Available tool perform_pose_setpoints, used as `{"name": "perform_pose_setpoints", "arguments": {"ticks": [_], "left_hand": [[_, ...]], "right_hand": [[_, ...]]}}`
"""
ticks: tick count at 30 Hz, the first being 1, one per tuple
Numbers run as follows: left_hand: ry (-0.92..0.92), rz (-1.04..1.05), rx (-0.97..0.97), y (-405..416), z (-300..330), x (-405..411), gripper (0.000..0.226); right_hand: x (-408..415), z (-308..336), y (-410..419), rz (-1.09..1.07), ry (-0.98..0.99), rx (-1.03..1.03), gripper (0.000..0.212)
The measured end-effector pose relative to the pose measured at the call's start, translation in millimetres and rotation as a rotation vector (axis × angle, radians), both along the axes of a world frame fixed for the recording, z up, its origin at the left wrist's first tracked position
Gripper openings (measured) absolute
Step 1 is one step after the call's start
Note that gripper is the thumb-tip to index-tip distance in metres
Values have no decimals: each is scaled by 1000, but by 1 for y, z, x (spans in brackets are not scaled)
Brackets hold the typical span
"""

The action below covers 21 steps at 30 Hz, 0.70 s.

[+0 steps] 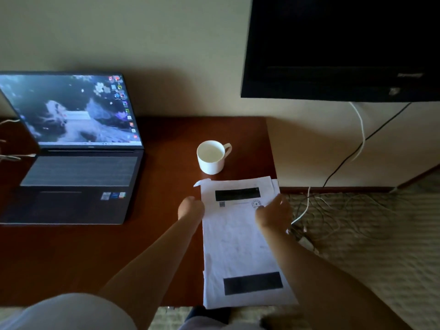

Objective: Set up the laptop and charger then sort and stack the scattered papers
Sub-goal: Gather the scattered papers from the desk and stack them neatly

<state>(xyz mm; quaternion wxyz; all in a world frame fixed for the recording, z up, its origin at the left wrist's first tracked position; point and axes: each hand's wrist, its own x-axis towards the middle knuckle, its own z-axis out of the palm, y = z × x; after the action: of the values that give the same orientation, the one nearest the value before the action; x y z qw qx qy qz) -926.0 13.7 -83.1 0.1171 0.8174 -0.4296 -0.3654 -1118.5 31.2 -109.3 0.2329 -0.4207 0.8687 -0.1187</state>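
Papers [240, 239] lie in one rough stack at the right end of the desk [154, 234], its right side hanging past the desk edge and a few sheet corners fanning out at the top. My left hand [191, 208] sits at the stack's left edge, fingers bent; blur keeps me from telling whether it pinches the sheets or only nudges them. My right hand [273, 214] rests on the upper right of the stack, fingers loosely spread, pressing rather than gripping.

Just beyond the stack stands a white mug [212, 157], near the top sheets but apart from them. Farther left the laptop [71, 148] is open and lit, with a cable [14, 157] at its left side. A dark television [340, 46] hangs on the wall, and cords tangle on the carpet [309, 210] below.

My worry is the overhang: a careless push rightward could tip the stack onto the floor. Squaring it upward could knock the mug.

Printed lines, a round stamp and the laptop's stickers are too blurred to read; two dark bars cover parts of the top sheet.
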Motion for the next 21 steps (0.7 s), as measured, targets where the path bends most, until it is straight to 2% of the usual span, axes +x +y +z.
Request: {"name": "perform_pose_setpoints", "arguments": {"ticks": [4, 10, 15, 21], "left_hand": [[51, 38, -33, 13, -9, -25, 35], [169, 85, -29, 31, -12, -47, 34], [158, 49, 8, 37, -9, -45, 41], [266, 85, 43, 32, -13, -44, 49]], "right_hand": [[-9, -13, 13, -77, -79, -56, 53], [-15, -15, 30, -59, -170, -95, 57], [-25, -17, 39, -61, -206, -68, 37], [-29, -18, 34, -14, -287, -114, 35]]}}
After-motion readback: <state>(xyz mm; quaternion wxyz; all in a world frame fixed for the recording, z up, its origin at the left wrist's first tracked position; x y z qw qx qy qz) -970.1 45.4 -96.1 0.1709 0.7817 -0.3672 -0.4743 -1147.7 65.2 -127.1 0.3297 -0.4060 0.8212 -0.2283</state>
